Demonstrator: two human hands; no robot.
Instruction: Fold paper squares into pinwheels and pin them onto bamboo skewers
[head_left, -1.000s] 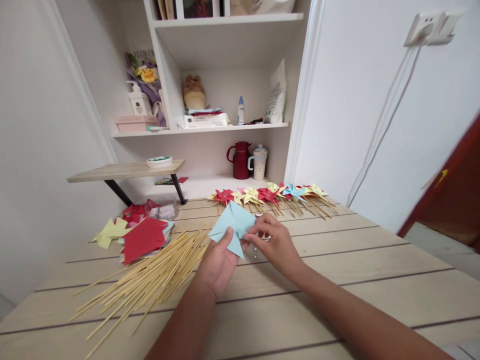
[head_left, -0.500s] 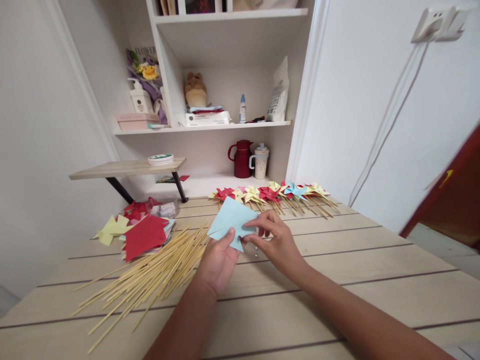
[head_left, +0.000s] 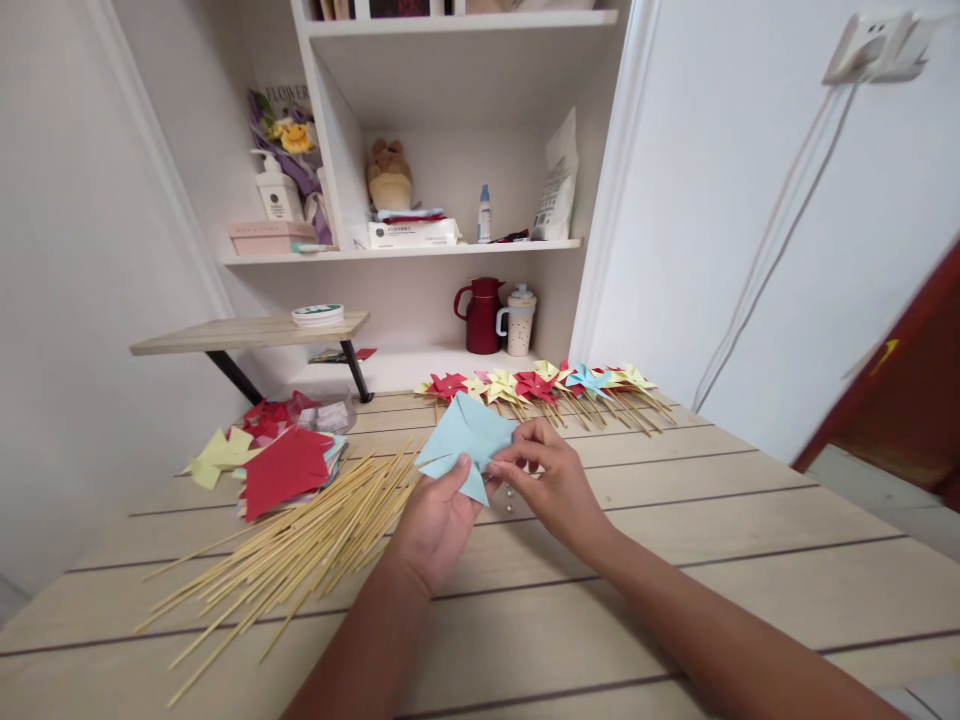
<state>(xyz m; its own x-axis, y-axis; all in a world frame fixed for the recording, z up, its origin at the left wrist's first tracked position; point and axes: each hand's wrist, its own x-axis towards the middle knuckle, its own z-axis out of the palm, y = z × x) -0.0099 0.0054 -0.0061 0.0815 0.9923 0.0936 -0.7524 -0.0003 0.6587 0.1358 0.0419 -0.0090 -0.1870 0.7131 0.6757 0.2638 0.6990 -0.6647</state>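
Note:
My left hand (head_left: pixel 433 520) grips the lower edge of a light blue paper pinwheel piece (head_left: pixel 465 440) held just above the wooden table (head_left: pixel 675 560). My right hand (head_left: pixel 551 480) pinches the paper's right side, thumb and fingers folded onto its centre. A spread of bamboo skewers (head_left: pixel 300 545) lies on the table left of my left hand. A stack of cut coloured paper (head_left: pixel 285 470), red on top, sits beyond the skewers.
A row of finished pinwheels on sticks (head_left: pixel 547 390) lies along the table's far edge. A small raised wooden shelf (head_left: pixel 247 335) stands at the back left. Behind are white shelves with a red jug (head_left: pixel 480 315) and a mug (head_left: pixel 517 322). A white wall rises at right.
The hands have shifted the blue paper slightly, with my right fingers working at its centre. The view has tilted a little. Nothing on the table has moved.

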